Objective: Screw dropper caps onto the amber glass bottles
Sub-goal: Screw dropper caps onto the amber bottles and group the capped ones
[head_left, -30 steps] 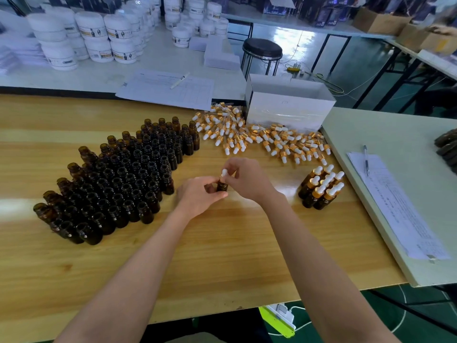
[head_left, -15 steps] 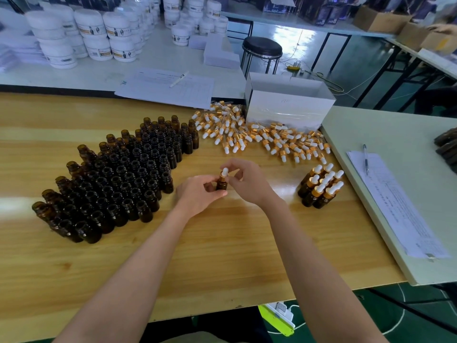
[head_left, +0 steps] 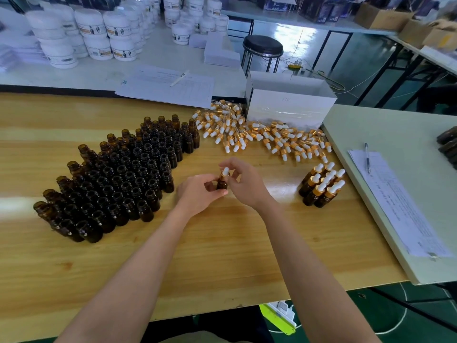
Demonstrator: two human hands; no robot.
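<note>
Left grip (head_left: 200,194) and right grip (head_left: 247,186) are bare, forearms (head_left: 128,268) too. Tan clothing (head_left: 205,339) shows at the lap.

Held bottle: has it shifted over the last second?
No. The held bottle keeps the same gap to the capped bottles on its right. Left hand holds it; right hand pinches its cap.

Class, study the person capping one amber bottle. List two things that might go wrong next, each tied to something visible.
The right hand pinches the dropper cap on the bottle the left hand grips; it may thread crooked. The left hand is close to the packed open bottles; a nudge might topple several.
</note>
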